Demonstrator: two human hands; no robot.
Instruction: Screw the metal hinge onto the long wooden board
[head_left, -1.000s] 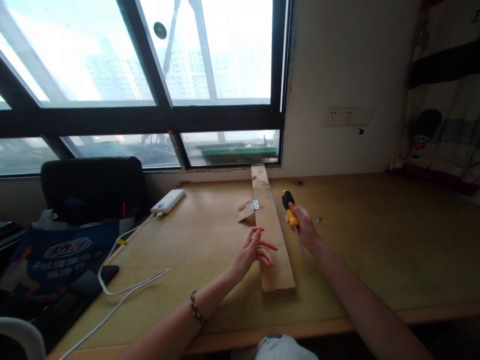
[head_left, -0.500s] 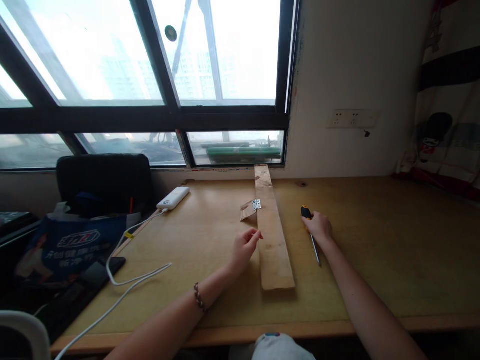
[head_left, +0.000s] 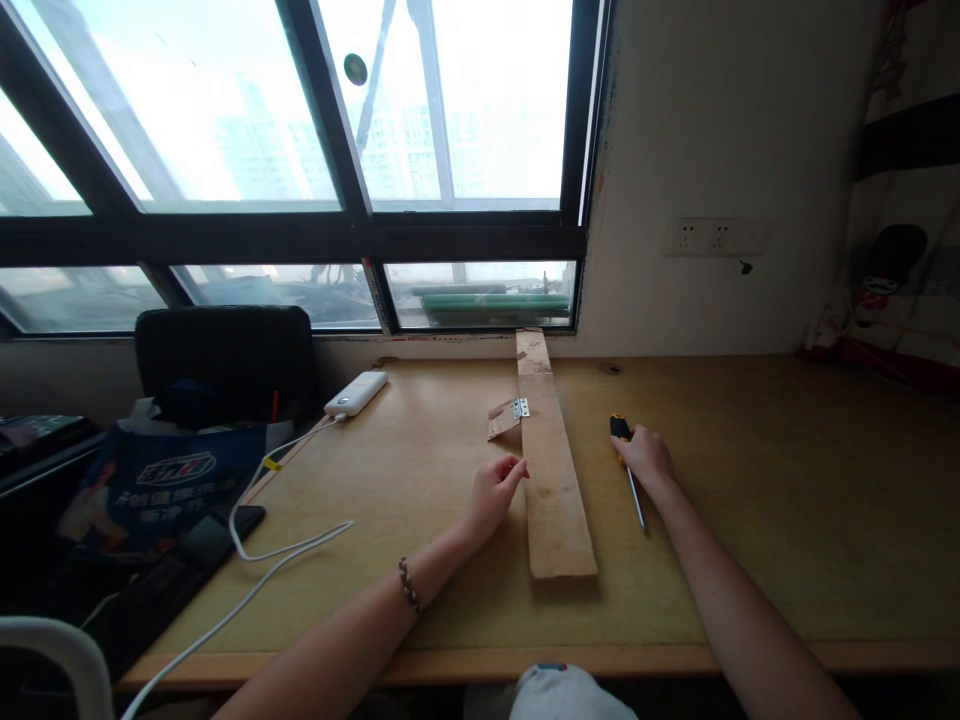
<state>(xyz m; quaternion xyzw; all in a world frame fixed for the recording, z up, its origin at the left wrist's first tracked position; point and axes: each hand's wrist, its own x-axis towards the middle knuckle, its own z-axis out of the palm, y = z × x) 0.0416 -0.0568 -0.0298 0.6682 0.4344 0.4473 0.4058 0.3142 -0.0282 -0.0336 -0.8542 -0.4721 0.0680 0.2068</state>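
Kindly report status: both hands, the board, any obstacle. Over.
Right hand holds screwdriver. Left hand by left edge of board, contact unclear. Hinge on same edge. No obstacle seen.

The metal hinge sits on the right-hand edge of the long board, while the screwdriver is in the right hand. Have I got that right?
Not quite: the head view shows the metal hinge on the left-hand edge of the long board. The screwdriver is indeed in the right hand.

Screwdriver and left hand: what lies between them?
The head view shows the long wooden board between the left hand and the screwdriver, with tabletop between board and screwdriver.
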